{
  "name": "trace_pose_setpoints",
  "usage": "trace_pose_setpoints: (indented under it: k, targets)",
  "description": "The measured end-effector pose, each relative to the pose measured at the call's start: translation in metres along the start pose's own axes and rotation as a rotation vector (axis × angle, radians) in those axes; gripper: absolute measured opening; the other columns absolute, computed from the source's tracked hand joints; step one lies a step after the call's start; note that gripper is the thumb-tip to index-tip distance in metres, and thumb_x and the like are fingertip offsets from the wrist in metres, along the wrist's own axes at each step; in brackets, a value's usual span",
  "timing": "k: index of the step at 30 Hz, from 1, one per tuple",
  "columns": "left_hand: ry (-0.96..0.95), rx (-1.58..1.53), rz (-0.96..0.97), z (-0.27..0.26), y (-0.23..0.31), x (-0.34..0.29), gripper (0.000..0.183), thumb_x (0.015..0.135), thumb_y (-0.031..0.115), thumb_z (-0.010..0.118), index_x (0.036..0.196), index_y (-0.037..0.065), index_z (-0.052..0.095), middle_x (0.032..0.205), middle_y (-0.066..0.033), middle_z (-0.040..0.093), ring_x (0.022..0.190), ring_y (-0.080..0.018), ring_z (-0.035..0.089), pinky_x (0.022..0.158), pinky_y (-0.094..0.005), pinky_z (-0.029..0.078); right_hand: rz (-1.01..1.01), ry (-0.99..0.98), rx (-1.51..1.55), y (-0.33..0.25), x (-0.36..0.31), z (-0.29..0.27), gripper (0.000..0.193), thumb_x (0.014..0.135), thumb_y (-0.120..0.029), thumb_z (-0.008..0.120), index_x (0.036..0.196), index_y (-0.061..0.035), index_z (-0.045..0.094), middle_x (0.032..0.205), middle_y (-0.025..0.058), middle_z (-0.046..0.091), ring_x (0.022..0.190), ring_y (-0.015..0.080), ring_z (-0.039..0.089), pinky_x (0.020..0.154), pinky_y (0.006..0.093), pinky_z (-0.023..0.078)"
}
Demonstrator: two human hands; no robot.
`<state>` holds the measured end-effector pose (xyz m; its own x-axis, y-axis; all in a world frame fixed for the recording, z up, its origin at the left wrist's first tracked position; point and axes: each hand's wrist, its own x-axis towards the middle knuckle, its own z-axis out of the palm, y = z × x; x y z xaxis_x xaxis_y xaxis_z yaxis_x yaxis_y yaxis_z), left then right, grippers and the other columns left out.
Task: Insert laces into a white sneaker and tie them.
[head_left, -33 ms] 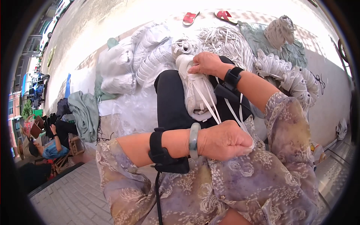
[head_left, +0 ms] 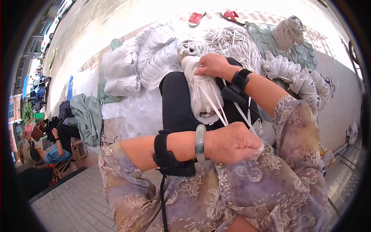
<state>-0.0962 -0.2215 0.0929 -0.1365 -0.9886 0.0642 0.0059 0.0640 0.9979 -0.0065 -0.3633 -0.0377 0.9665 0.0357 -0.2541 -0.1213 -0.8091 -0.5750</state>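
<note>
Sunlit ground [head_left: 127, 17] beyond white shoe [head_left: 198, 103]

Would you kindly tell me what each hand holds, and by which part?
The right hand holds the white shoe by its far end; the left hand grips the laces away from the shoe.

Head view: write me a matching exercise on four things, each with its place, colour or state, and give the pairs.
Things:
1. left hand
2. red slippers
3. bracelet
4. right hand

Descriptions:
A. pale grey-green
B. gripping the far end of the white shoe
C. in a fist on the white laces
D. on the pale ground, near the picture's top edge

Pairs: 1-C, 2-D, 3-A, 4-B
</note>
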Motion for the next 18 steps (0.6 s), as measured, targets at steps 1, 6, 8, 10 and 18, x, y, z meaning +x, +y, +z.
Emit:
trace_pose_setpoints:
  k: [1, 6, 8, 10, 18]
  targets:
    - [-0.002, -0.001, 0.001, -0.003, 0.000, 0.000, 0.025, 0.079, 0.012, 0.057, 0.063, 0.001, 0.040, 0.053, -0.0152, 0.040, 0.049, -0.0320, 0.042, 0.048, -0.0347, 0.036, 0.000, 0.027, 0.033, 0.003, -0.001, 0.000, 0.041, 0.069, -0.045, 0.064, 0.081, -0.0055, 0.066, 0.082, 0.0136, 0.064, 0.082, 0.0292, 0.061, 0.070, 0.0383, 0.046]
    - [0.023, 0.240, 0.062, -0.019, 0.011, -0.010, 0.026, 0.084, 0.015, 0.052, 0.065, 0.002, 0.041, 0.056, -0.0146, 0.041, 0.053, -0.0339, 0.046, 0.048, -0.0370, 0.036, -0.077, 0.008, 0.163, 0.019, -0.033, -0.010, 0.029, 0.074, -0.036, 0.062, 0.078, -0.0069, 0.064, 0.071, 0.0132, 0.061, 0.071, 0.0293, 0.060, 0.064, 0.0385, 0.045]
    - [0.026, 0.270, 0.056, -0.019, 0.017, -0.015, 0.025, 0.084, 0.016, 0.052, 0.066, 0.002, 0.042, 0.056, -0.0140, 0.041, 0.053, -0.0338, 0.046, 0.048, -0.0370, 0.036, -0.187, -0.068, 0.182, 0.020, -0.059, -0.015, 0.021, 0.075, -0.029, 0.061, 0.077, -0.0074, 0.064, 0.066, 0.0120, 0.059, 0.066, 0.0297, 0.059, 0.060, 0.0379, 0.044]
    - [0.069, 0.301, 0.161, -0.017, 0.026, -0.017, 0.017, 0.083, 0.016, 0.053, 0.071, 0.005, 0.048, 0.057, -0.0110, 0.045, 0.055, -0.0323, 0.048, 0.050, -0.0372, 0.037, -0.415, -0.042, 0.127, 0.021, -0.082, -0.004, 0.014, 0.073, -0.021, 0.059, 0.077, -0.0092, 0.063, 0.064, 0.0092, 0.058, 0.063, 0.0306, 0.058, 0.056, 0.0379, 0.043]
    - [0.066, 0.251, 0.326, 0.000, 0.039, -0.017, 0.010, 0.076, 0.013, 0.057, 0.082, 0.007, 0.052, 0.062, -0.0061, 0.049, 0.059, -0.0283, 0.051, 0.054, -0.0375, 0.039, -0.402, 0.104, 0.143, -0.020, -0.088, 0.021, 0.013, 0.077, -0.017, 0.057, 0.087, -0.0092, 0.058, 0.066, 0.0111, 0.057, 0.062, 0.0321, 0.057, 0.053, 0.0385, 0.044]
